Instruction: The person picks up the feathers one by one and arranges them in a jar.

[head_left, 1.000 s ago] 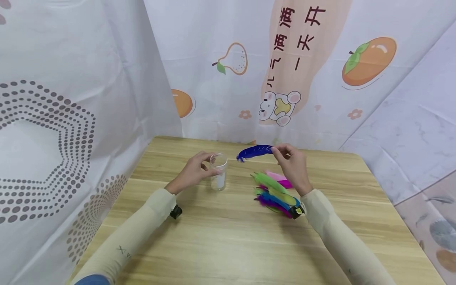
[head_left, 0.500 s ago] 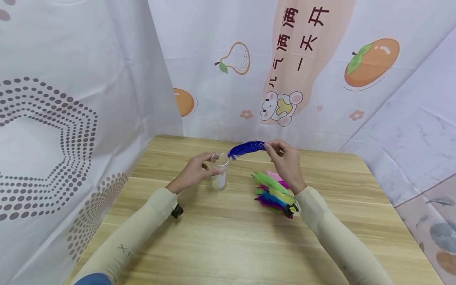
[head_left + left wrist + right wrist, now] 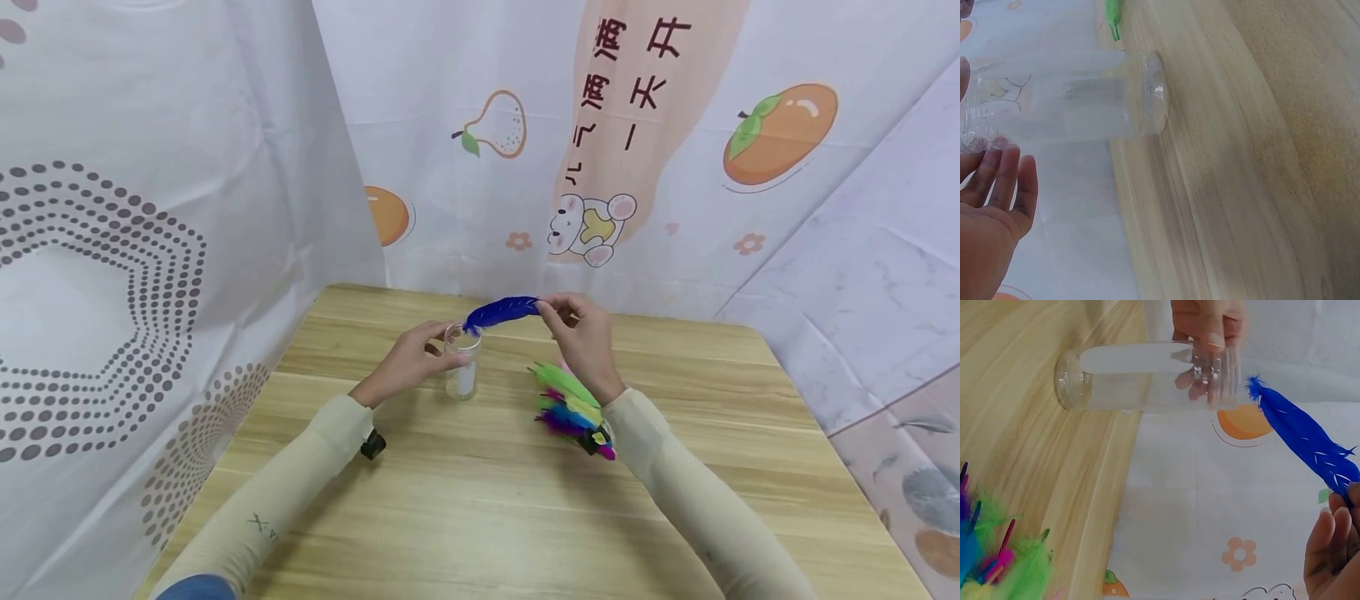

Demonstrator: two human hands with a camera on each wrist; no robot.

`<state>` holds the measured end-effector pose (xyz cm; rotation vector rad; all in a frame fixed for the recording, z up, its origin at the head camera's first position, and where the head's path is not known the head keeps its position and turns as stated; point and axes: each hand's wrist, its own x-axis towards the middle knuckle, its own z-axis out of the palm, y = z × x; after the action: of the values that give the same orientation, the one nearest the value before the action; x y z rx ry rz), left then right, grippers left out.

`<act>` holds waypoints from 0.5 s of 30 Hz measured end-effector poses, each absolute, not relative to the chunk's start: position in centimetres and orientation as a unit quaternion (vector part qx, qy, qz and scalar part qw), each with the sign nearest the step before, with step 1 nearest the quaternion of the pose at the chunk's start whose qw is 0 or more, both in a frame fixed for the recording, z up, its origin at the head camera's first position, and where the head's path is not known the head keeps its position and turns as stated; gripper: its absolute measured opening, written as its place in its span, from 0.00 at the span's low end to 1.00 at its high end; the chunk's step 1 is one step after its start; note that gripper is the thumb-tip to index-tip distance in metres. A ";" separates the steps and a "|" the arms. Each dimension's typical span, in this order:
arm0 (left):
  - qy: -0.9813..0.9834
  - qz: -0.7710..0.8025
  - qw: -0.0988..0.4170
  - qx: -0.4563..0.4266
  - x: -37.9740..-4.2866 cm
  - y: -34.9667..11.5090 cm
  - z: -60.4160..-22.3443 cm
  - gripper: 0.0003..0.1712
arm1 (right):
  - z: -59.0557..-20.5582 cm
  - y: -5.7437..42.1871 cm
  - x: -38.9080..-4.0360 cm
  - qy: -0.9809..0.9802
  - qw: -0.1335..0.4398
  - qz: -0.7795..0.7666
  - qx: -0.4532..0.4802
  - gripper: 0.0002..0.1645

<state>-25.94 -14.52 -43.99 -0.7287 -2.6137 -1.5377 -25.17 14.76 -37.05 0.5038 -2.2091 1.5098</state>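
Observation:
A clear glass jar [image 3: 462, 379] with a white label stands upright on the wooden table. My left hand [image 3: 411, 358] holds it near the rim, thumb in front and fingers behind; the right wrist view shows these fingers through the glass [image 3: 1129, 387]. My right hand [image 3: 585, 337] pinches one end of a dark blue feather [image 3: 501, 312] between thumb and fingertips. The feather's fluffy end [image 3: 1255, 386] is right at the jar's mouth. Under my right wrist lies a pile of coloured feathers [image 3: 562, 387], green, yellow, blue, purple and pink, partly hidden by the wrist.
The wooden table [image 3: 465, 517] reaches back to a white printed curtain [image 3: 450, 208]. Another patterned curtain [image 3: 247, 208] hangs along the left side. A small black wrist camera [image 3: 372, 445] sits on the left wrist.
My right hand has moved left with the blue feather, bringing its fluffy end from right of the jar to over its mouth. The left hand and jar stay in place.

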 end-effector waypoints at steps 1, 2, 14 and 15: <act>-0.838 -0.493 0.011 -0.232 -25.9 -14.5 -43.9 0.35 | -37.1 14.6 -25.2 -0.793 0.207 0.542 0.186 0.11; -0.839 -0.493 0.010 -0.232 -25.9 -14.6 -43.9 0.35 | -37.2 14.4 -25.3 -0.793 0.204 0.542 0.191 0.12; -0.838 -0.491 0.008 -0.237 -26.1 -14.6 -44.0 0.34 | -36.9 13.0 -25.2 -0.828 0.189 0.483 0.213 0.07; -0.838 -0.491 0.007 -0.238 -26.1 -14.6 -44.0 0.34 | -36.9 13.0 -25.2 -0.830 0.189 0.480 0.213 0.06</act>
<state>-26.10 -14.57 -44.01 -0.7434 -2.6212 -1.5363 -25.19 12.95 -36.93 0.6001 -2.3330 1.3497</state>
